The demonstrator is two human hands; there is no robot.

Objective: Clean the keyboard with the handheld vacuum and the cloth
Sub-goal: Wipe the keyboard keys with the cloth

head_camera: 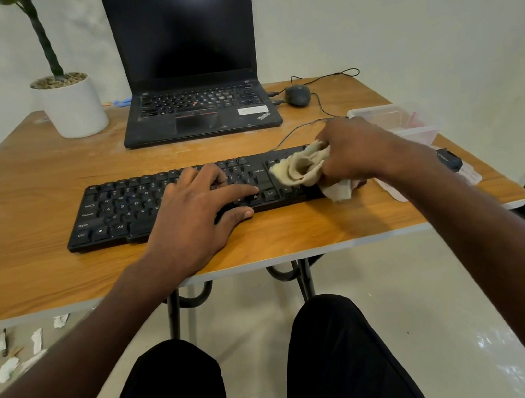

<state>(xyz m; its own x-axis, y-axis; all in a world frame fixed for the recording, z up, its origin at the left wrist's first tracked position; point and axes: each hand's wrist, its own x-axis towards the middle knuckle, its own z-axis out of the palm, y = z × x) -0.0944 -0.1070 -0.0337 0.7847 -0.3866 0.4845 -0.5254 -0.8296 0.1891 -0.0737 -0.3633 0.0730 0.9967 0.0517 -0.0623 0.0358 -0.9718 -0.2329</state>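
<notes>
While the left hand [196,219] lies flat across the middle of the black keyboard [126,209], fingers straight and spread over the keys and thumb along the near edge, the right hand [354,151] bunches a beige cloth [301,169] against the keyboard's right end; its fingers curl round the crumpled fabric, part of which spills out to the left over the keys and part hangs below the hand onto the wooden table [31,185]; the keyboard sits near the table's near edge, its cable running off from the far right corner; farther back an open black laptop [191,73] stands with a dark screen, a white plant pot [73,106] to its left and a dark mouse [298,95] to its right, its wire looping behind; a clear plastic container [395,119] rests just beyond the right hand, and a dark oblong object [449,160], partly hidden by the right forearm, lies at the table's right edge; whether that is the handheld vacuum cannot be told; scraps of white paper [10,367] lie on the floor at near left.
</notes>
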